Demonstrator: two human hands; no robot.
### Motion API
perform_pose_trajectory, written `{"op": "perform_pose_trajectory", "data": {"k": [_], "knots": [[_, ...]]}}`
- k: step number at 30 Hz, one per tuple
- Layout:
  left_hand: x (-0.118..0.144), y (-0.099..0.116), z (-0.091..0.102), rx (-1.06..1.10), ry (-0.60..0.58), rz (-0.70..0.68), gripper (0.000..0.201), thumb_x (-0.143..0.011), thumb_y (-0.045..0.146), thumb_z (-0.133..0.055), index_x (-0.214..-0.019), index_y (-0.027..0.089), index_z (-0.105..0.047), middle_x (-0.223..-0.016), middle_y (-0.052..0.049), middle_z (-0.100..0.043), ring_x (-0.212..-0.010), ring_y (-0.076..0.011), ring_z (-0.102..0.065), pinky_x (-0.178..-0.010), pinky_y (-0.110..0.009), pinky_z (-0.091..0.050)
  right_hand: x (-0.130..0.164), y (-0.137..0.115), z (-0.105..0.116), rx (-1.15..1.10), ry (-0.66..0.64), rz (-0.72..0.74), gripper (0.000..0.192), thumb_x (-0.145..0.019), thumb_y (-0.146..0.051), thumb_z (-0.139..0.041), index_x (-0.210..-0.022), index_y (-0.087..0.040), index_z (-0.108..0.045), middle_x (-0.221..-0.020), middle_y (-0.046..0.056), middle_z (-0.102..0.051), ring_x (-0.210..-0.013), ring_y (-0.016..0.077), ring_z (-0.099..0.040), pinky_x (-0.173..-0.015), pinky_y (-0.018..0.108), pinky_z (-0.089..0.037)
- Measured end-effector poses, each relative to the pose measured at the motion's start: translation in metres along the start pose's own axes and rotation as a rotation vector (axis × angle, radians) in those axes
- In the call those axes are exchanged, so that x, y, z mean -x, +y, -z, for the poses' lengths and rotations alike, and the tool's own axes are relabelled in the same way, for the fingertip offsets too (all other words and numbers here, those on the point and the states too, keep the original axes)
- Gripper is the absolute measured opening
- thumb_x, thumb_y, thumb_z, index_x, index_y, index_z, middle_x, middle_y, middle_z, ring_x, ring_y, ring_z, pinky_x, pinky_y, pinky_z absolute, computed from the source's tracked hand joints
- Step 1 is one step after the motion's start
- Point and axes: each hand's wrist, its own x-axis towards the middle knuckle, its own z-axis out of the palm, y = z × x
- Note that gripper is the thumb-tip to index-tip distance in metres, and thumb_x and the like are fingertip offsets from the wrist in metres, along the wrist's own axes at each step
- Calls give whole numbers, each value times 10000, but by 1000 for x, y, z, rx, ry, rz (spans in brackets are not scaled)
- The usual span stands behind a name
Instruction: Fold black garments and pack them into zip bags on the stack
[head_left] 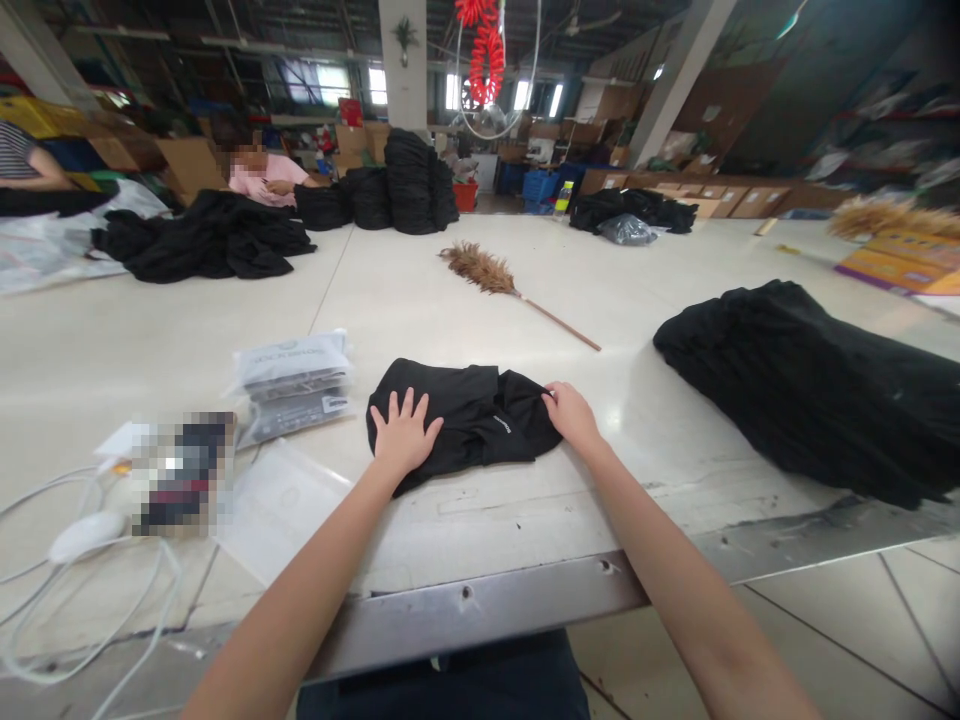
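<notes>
A black garment, partly folded, lies on the white table in front of me, with small light lettering on its right part. My left hand rests flat on its left side, fingers spread. At the garment's right edge, my right hand pinches the fabric between thumb and fingers. Left of the garment is a stack of packed clear bags with dark contents. An unfilled clear plastic bag lies flat nearer to me, partly behind my left forearm.
A large pile of black fabric sits on the right. Beyond the garment lies a feather duster. White cables and a blurred-out object are at left. Black stacks stand farther back, near a person in pink.
</notes>
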Motion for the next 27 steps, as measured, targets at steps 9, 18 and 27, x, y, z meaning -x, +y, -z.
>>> {"op": "perform_pose_trajectory", "data": {"k": [9, 18, 27], "knots": [[41, -20, 50, 139, -63, -185, 566, -973, 499, -402, -1475, 238, -419, -1627, -101, -243, -1510, -359, -125, -1156, -628, -225, -1, -87, 16, -61, 140, 270, 278, -931, -335, -516, -1139, -193, -634, -1118, 133, -604, -1063, 311, -546, -886, 459, -450], [97, -89, 80, 138, -49, -19, 485, -991, 466, -375, -1388, 225, -513, -1577, -120, -353, -1491, -337, -223, -1141, -574, -302, -10, -273, 8, -392, -4, 770, 287, -957, -303, -515, -1215, -208, -597, -1225, 125, -580, -1146, 268, -557, -1006, 437, -457], [136, -118, 47, 32, -90, 233, 626, -968, 477, -403, -1538, 232, -315, -1635, -166, -144, -1501, -408, -122, -1089, -761, -128, -69, -369, -52, -160, -169, 964, 623, -934, -286, -575, -1507, -189, -351, -1558, 149, -375, -1442, 306, -340, -1122, 502, -359]]}}
